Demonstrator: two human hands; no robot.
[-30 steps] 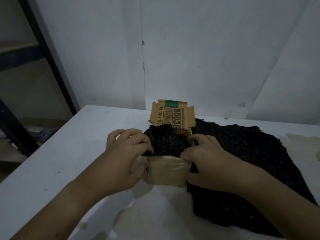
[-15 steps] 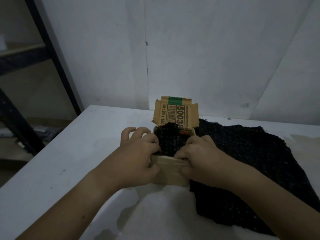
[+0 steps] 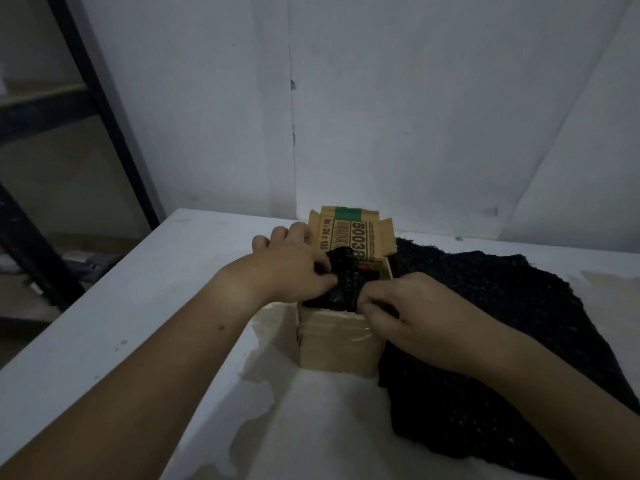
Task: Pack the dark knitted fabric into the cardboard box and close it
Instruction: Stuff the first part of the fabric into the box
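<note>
We see the box (image 3: 341,341) open near the table's far edge, rear flap upright, printed "5003". Dark knitted fabric (image 3: 491,334) fills its top; the remainder spreads flat toward the right edge.

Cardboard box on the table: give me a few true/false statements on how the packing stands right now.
1. The box lid stands open. True.
2. All the dark fabric is inside the box. False: most lies on the table, right of the box.
3. Both the left hand and right hand press on the fabric at the box opening. True.
4. The lid shows the number 70012. False: it reads 5003, with a further digit hidden by the fabric.
</note>
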